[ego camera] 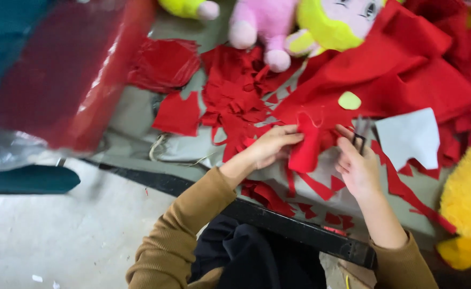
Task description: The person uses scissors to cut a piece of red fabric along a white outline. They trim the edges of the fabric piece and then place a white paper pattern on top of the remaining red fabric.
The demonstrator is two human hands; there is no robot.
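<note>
Head view: left hand fingers pinching red felt piece, right hand fingers curled through scissors.

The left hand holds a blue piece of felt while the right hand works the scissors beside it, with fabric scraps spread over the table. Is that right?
Not quite: the piece of felt in the left hand is red, not blue, as the head view shows. The rest stands: the right hand works the scissors beside it, and red fabric scraps cover the table.
</note>
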